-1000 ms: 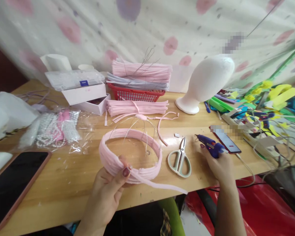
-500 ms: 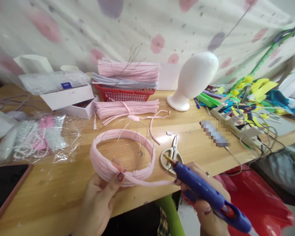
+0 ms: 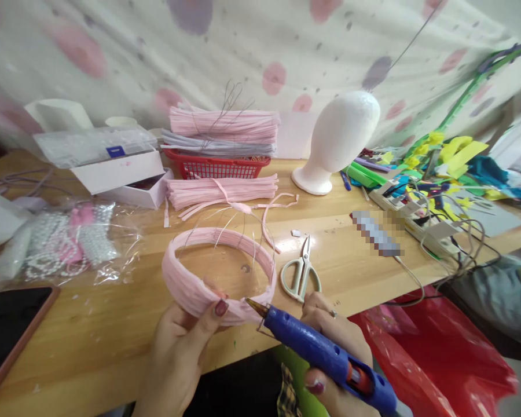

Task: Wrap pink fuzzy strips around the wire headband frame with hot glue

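Note:
My left hand (image 3: 180,347) grips the near rim of a pink wrapped ring (image 3: 180,284), thumb on the outside. Thin wires arch over the ring and meet at a small pink wrapped piece (image 3: 241,207). In my right hand (image 3: 341,336) is a blue hot glue gun (image 3: 306,339), pointing up and left. Its brass nozzle lies at the ring's near right rim, just right of my left thumb; whether it touches cannot be made out. Behind the glue gun, white-handled scissors (image 3: 303,272) lie on the wooden table (image 3: 91,330).
Bundled pink strips (image 3: 226,192) lie before a red basket (image 3: 226,168) at the back. A white foam head (image 3: 342,136) stands to its right. Bagged beads (image 3: 69,237) and a phone (image 3: 13,336) are at left. A power strip (image 3: 417,223) with cables sits at right.
My right hand has moved the glue gun left, bringing its nozzle from near the scissors to the ring's rim. The loose pink strip end that stretched right is now mostly hidden.

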`<action>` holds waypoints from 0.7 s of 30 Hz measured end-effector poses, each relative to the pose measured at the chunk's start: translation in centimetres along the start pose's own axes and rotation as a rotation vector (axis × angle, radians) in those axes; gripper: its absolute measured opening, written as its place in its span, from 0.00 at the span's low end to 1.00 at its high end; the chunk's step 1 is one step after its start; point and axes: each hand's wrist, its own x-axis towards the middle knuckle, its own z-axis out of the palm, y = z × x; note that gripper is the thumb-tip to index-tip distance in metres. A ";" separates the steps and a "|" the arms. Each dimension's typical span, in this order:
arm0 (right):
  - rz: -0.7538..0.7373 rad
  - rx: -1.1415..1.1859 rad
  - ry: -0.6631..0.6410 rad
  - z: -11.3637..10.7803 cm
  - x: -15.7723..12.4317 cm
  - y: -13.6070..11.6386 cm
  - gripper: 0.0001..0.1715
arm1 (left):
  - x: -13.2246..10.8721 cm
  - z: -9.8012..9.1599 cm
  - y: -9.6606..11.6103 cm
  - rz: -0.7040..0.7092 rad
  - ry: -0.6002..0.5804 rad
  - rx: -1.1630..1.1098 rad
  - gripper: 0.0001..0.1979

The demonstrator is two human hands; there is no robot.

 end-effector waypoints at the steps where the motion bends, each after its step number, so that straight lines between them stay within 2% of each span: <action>1: -0.002 -0.008 0.013 0.0 0.1 -0.1 0.32 | -0.1 0.1 0.0 0.002 -0.005 -0.008 0.19; 13: -0.020 -0.035 -0.025 -0.7 -0.5 0.3 0.30 | -0.5 0.5 0.0 0.022 -0.021 0.056 0.18; 21: -0.017 -0.071 -0.052 -1.0 -1.1 0.8 0.29 | -0.7 0.8 0.3 0.029 -0.029 0.019 0.18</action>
